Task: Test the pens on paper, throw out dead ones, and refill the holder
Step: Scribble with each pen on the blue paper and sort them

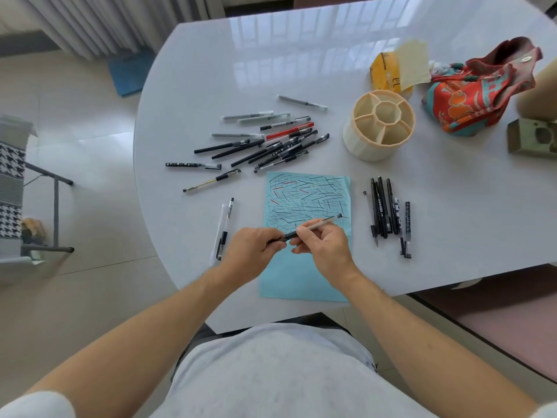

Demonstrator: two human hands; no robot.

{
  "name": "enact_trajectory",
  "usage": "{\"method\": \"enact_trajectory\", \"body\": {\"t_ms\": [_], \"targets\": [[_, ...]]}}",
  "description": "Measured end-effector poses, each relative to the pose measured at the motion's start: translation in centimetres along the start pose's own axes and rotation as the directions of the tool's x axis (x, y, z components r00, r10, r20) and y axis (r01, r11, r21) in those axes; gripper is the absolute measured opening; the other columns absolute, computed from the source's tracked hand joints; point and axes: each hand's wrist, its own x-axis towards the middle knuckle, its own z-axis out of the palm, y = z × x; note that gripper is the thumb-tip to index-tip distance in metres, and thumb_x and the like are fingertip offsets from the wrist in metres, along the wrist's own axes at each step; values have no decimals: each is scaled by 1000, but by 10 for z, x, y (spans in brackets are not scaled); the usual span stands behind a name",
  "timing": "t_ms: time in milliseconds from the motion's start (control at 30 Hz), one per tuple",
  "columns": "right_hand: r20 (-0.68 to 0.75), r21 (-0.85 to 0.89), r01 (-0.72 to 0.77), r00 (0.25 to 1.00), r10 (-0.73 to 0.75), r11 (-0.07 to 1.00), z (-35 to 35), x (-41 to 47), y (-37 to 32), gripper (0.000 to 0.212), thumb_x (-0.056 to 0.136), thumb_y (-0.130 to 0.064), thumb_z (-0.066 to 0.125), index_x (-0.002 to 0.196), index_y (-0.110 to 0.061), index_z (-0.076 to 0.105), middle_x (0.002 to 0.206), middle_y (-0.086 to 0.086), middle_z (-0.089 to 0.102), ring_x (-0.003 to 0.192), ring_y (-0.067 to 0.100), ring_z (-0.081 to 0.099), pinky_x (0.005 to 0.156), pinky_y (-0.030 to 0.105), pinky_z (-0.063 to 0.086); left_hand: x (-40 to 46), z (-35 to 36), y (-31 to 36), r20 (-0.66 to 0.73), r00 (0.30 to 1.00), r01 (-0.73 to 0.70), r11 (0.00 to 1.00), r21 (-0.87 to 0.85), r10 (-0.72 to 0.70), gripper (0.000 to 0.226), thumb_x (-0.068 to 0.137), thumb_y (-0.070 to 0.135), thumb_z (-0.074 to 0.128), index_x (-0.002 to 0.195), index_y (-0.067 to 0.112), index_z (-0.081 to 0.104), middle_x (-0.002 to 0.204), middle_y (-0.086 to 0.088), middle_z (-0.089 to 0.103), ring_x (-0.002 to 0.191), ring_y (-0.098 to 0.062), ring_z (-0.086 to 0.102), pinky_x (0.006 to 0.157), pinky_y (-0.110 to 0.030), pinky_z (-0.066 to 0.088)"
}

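White round table (187, 86), both hands on one pen above blue paper.

Nearest, the left hand (251, 254) pinches the dark end of a clear pen (313, 227) while the right hand (327, 245) curls thumb and fingers round its barrel, over the scribbled blue paper (304, 282). Two pens (224, 224) lie left of the sheet, a black group (388, 212) lies right (tips toward the person). Farther off sits a loose pile of pens (265, 143), then the cream divided holder (378, 128), upright.
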Motion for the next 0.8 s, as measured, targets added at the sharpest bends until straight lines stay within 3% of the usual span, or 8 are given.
{"method": "enact_trajectory", "body": {"t_ms": [67, 200, 333, 433, 500, 567, 700, 800], "targets": [[-7, -24, 11, 1000, -11, 1000, 12, 4, 0, 5, 99, -7, 65, 94, -7, 66, 74, 9, 75, 72, 22, 75, 66, 30, 62, -3, -6, -5, -30, 1000, 5, 999, 41, -4, 13, 91, 26, 64, 82, 18, 69, 56, 11, 48, 53, -14, 43, 50, -23, 29], [53, -143, -3, 999, 11, 990, 42, 20, -5, 6, 98, -11, 66, 92, -10, 68, 72, 5, 75, 64, 19, 70, 66, 34, 62, -10, -17, -22, -89, 991, 107, 994, 33, -104, 16, 91, 32, 64, 83, 20, 71, 55, 7, 50, 54, -18, 46, 53, -33, 38], [200, -378, -24, 974, 107, 925, 61, 55, -21, 19, 95, -31, 70, 89, -14, 72, 70, -4, 74, 59, 11, 66, 72, 39, 61, -16, -32, -48, -132, 965, 229, 973, 7, -226, 14, 90, 36, 67, 86, 26, 75, 70, 10, 56, 72, -16, 53, 64, -33, 41], [116, -488, 94, 992, -42, 868, 68, 94, -38, 15, 95, -36, 68, 92, -21, 72, 79, -11, 71, 69, 10, 67, 74, 35, 61, -26, -44, -79, -196, 908, 373, 928, -25, -370, 15, 90, 36, 67, 90, 24, 76, 78, 6, 56, 74, -17, 54, 66, -30, 38], [54, -685, 209, 970, -237, 698, 67, 121, -47, 11, 95, -23, 66, 102, -18, 72, 98, -4, 70, 82, 16, 65, 82, 35, 57, -36, -48, -101, -206, 878, 441, 898, 1, -431, 18, 92, 37, 66, 94, 22, 75, 80, 4, 56, 75, -17, 53, 68, -29, 37], [84, -844, 250, 936, -343, 475, 64, 147, -52, 21, 92, -10, 60, 108, -13, 73, 111, 4, 68, 94, 23, 64, 86, 36, 54, -46, -51, -118, -191, 851, 498, 867, -9, -490, 19, 92, 37, 65, 100, 22, 72, 82, 7, 57, 77, -16, 54, 69, -29, 38], [218, -959, 262, 924, -315, 106, 56, 176, -50, 36, 87, 4, 50, 112, -12, 71, 113, 8, 64, 106, 32, 59, 77, 36, 47, -53, -53, -137, -136, 820, 557, 829, -36, -557, 21, 91, 37, 66, 108, 25, 64, 77, 11, 58, 76, -13, 56, 64, -31, 42], [328, -944, 318, 894, -305, -82, 53, 183, -49, 36, 82, 10, 48, 106, -10, 68, 104, 9, 62, 96, 32, 59, 68, 34, 42, -53, -52, -139, -96, 831, 549, 836, -9, -547, 24, 90, 36, 67, 109, 24, 58, 77, 12, 61, 78, -17, 59, 66, -33, 48]]}}
